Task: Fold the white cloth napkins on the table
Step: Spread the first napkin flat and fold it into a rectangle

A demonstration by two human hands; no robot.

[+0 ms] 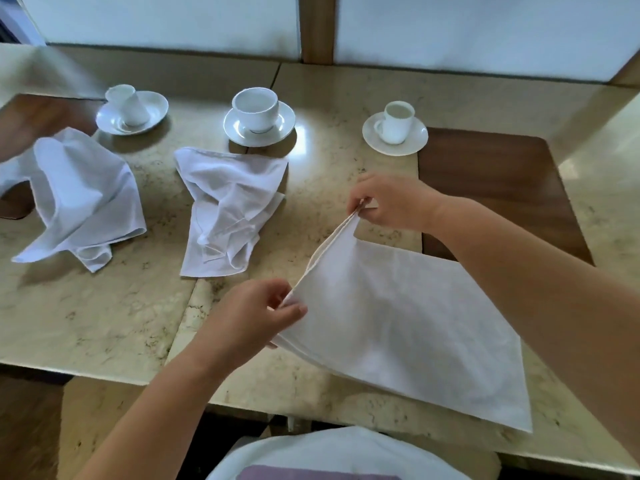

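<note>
Now the napkin point(398, 317) lies flat on the table point(104, 323), right of both hands. I pinch its raised left edge: left hand point(252, 313) at the near end, right hand point(391, 202) at the far end.

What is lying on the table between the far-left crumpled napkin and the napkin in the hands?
In the head view, another crumpled napkin lies between them.

Restaurant or café dining area: beige marble-look table point(104, 323) with inset dark wood panels point(502, 188), three white ceramic cups on white saucers point(259, 124) set in a row, crumpled white cloth napkins point(225, 209), pale upholstered bench backs point(485, 29) behind.
</note>
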